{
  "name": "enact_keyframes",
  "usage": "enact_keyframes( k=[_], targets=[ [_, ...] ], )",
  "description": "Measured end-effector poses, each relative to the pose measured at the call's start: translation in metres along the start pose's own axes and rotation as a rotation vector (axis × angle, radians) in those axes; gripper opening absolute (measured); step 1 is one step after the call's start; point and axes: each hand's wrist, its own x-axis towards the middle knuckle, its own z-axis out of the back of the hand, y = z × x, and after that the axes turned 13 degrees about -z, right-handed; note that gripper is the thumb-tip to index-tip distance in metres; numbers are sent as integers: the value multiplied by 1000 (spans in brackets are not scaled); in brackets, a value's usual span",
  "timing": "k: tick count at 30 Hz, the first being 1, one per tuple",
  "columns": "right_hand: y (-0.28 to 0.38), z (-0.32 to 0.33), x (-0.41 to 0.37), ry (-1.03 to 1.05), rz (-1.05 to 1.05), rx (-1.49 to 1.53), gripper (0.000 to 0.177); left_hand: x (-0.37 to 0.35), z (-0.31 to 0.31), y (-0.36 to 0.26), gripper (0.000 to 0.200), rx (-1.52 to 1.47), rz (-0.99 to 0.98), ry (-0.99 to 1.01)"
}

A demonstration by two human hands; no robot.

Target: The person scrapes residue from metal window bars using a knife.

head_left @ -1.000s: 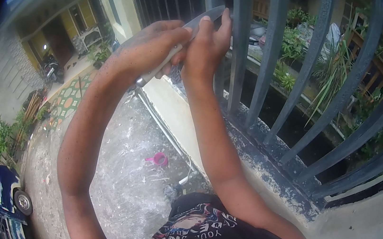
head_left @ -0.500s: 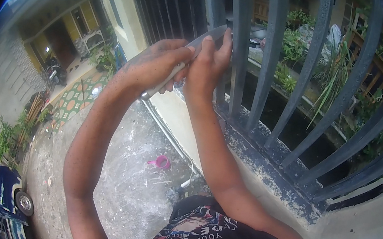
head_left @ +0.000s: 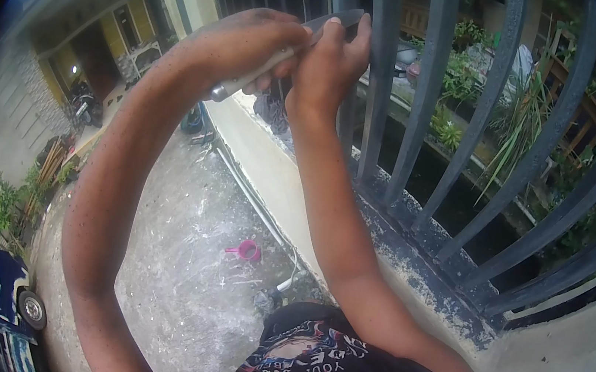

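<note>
Head view: The left hand (head_left: 245, 42) is closed around the pale handle of a flat grey metal scraper blade (head_left: 337, 20). The right hand (head_left: 327, 70) is curled, its fingertips (head_left: 365, 25) pressing on the blade's far end. The blade lies tilted against a dark painted vertical metal railing bar (head_left: 379, 84). The bar stands on a flaking concrete ledge (head_left: 412, 230). A pink plastic scoop (head_left: 245, 250) lies on the ground below.

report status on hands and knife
Left hand gripping knife handle. Right hand pressing blade against fence bar. Nothing between blade and bar.
</note>
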Motion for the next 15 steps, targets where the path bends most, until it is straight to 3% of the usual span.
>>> enact_keyframes(
  k=[15],
  targets=[
    [-1, -2, 2, 52, -46, 44, 61, 3, 3, 4, 33, 78, 18, -27]
  ],
)
